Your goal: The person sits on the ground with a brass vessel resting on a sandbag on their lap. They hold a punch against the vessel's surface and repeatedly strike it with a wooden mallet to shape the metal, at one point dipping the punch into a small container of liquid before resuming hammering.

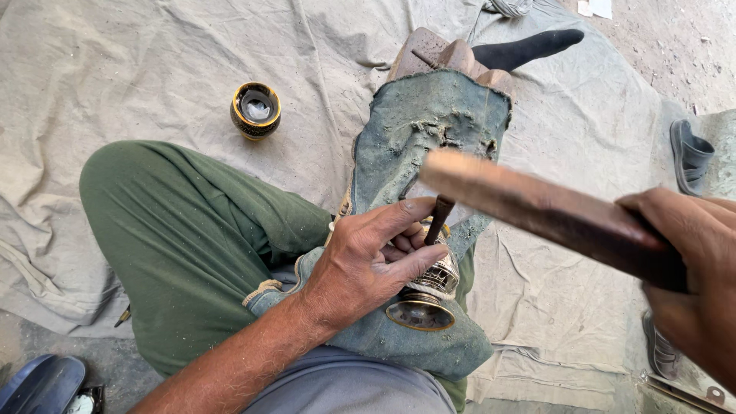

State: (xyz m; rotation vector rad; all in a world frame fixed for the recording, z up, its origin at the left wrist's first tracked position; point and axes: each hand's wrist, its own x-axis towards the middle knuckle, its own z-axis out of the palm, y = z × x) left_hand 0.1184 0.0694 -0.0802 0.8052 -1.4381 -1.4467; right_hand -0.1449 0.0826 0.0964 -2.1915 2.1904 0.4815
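The left hand (368, 264) pinches a dark punch (439, 218) upright against an engraved brass vessel (429, 295), which lies on its side on worn denim cloth (429, 123) over the lap; the right hand (694, 284), at the right, is clenched round a wooden mallet (537, 207) raised above; a small black-and-gold pot (255, 110) stands far left on the canvas sheet (153, 69).

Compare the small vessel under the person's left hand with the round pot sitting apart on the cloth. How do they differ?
The metal vessel lies on its side, plain brass-coloured, pinned by the left hand; the round pot stands upright, black with gold pattern, untouched. Both are small with round openings.
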